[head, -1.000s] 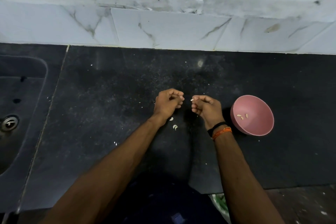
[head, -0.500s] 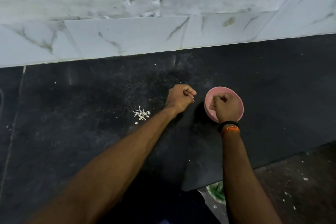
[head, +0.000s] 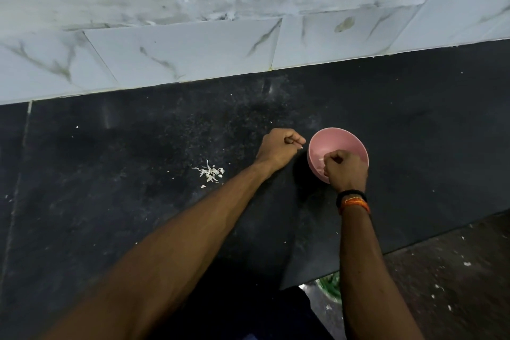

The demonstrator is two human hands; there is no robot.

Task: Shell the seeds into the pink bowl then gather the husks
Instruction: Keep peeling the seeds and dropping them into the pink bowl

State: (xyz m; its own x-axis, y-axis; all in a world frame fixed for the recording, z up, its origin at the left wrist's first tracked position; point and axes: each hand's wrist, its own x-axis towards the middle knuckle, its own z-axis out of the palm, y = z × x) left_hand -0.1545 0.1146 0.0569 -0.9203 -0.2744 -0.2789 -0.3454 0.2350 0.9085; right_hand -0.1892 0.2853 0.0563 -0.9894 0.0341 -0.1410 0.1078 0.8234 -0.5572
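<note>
**Head view: kernel drop at the bowl**

Right hand (head: 345, 170) curled over pink bowl (head: 356, 143), pinching a pale seed bit (head: 321, 159). Left hand (head: 280, 150) clenched beside bowl; contents can't tell. Prob. shelling step; next needs release into bowl, then sweeping husk pile (head: 211, 173) w/ stray flecks. Black speckled counter (head: 124, 188), marble-look wall tiles (head: 193, 50).

A home kitchen: dark stone countertop (head: 138, 174) below a marble-veined tile backsplash (head: 179, 50), pink bowl (head: 353, 141) on it.
</note>
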